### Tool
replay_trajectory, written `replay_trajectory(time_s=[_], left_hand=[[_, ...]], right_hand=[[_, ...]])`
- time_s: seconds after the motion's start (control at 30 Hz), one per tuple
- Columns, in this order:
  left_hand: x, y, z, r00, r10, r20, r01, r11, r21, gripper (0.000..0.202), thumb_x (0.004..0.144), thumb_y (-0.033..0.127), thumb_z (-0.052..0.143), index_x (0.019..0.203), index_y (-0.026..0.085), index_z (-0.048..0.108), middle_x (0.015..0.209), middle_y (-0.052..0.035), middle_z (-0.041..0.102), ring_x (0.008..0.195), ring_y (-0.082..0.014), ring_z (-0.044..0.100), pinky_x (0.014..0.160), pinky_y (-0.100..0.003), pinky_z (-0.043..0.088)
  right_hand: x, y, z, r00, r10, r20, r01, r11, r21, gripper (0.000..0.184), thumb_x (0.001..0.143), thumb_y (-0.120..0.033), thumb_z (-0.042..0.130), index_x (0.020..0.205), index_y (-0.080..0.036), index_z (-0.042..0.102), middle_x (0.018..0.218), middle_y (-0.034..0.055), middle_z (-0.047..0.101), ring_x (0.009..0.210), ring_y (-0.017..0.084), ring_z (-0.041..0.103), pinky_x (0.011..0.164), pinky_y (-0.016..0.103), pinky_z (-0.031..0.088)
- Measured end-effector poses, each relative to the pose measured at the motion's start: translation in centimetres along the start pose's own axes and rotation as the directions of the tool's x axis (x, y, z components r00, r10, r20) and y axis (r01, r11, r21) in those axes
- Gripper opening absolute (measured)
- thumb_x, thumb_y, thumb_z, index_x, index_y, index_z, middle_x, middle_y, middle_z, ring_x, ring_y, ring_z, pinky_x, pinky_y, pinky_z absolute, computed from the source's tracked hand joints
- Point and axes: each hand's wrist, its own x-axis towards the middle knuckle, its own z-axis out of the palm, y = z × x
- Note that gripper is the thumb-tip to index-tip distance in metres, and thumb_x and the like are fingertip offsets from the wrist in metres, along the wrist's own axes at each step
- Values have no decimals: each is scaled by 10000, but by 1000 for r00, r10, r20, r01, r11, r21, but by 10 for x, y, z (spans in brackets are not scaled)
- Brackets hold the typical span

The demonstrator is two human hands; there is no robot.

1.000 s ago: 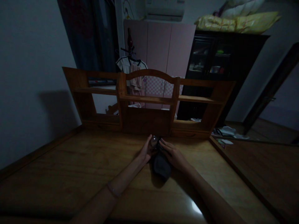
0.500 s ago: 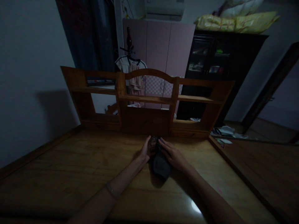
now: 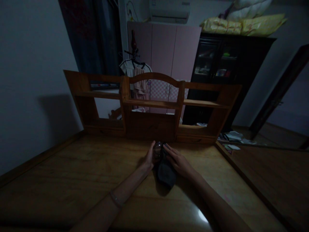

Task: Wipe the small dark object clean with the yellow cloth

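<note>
Glass (image 3: 158, 150) held nr shelf (image 3: 151, 125) base.

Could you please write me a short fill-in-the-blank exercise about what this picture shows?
1. The thin bracelet sits on the person's ____ wrist.
2. The dark cloth lies on a tabletop made of ____.
3. The wardrobe behind the shelf unit is ____ in colour.
4. The left hand cups a small clear object; the ____ hand lies on the cloth.

Missing words: left; wood; pink; right.
</note>
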Motion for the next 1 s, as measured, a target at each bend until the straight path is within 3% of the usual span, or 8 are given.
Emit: replay_trajectory(time_s=[0.63, 0.8, 1.0], left_hand=[[3, -4, -3, 1000, 5, -10, -5, 999, -50, 382, 874, 472, 494, 921, 147, 690, 780, -48, 728, 679, -168, 684, 700, -257, 510], [3, -3, -3, 999, 35, -29, -37, 995, -91, 332, 882, 387, 451, 886, 146, 679, 754, -29, 722, 655, -153, 675, 684, -251, 511], [2, -3, -1, 999, 10, -34, -13, 996, -84, 340, 885, 396, 452, 872, 146, 683, 719, -26, 718, 624, -150, 669, 664, -246, 505]], right_hand=[[-1, 6, 3, 1000, 0, 6, 0, 1000, -18, 510, 982, -298, 368, 1470, -335, 224, 1549, -13, 224, 1391, 205, 292, 1138, 419, 303], [0, 4, 2, 1000, -9, 9, 9, 1000, -27, 506, 985, -291, 362, 1471, -322, 225, 1542, -5, 245, 1392, 194, 289, 1144, 416, 294], [0, 4, 2, 1000, 3, 16, -2, 999, -36, 507, 989, -285, 353, 1475, -320, 212, 1539, -9, 251, 1393, 185, 287, 1146, 411, 292]])
